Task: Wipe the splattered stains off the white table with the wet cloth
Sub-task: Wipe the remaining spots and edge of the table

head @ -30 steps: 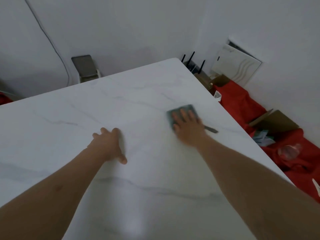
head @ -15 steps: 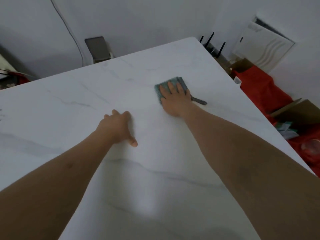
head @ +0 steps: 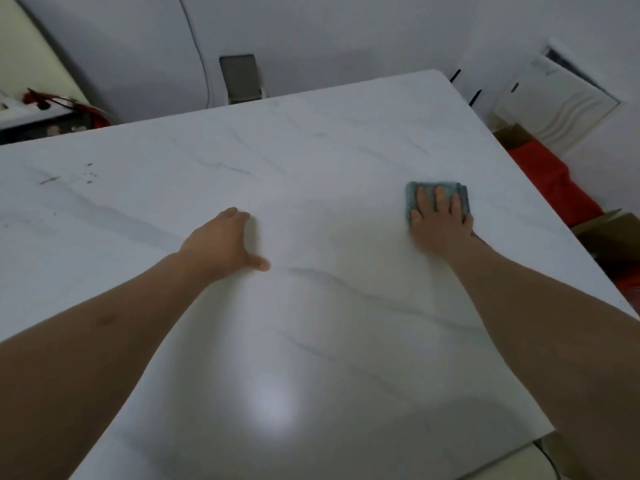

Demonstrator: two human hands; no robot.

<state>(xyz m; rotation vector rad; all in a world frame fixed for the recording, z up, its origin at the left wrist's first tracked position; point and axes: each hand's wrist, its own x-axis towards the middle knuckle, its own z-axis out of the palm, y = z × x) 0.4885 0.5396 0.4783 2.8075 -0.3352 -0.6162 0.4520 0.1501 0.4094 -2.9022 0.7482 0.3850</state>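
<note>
Right hand (head: 438, 220) flat, fingers spread, pressing teal cloth (head: 414, 197) near bench (head: 311, 341) right edge, left hand (head: 221, 244) apparently flat, dark stains (head: 88, 174) far left.

Head view, steeply down over table (head: 311, 150)

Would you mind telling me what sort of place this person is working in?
Probably a room in a home, perhaps a dining area still being set up. A large white marble-look table fills it, a chair stands at the far edge, and cardboard boxes and red cloth lie on the floor.
</note>
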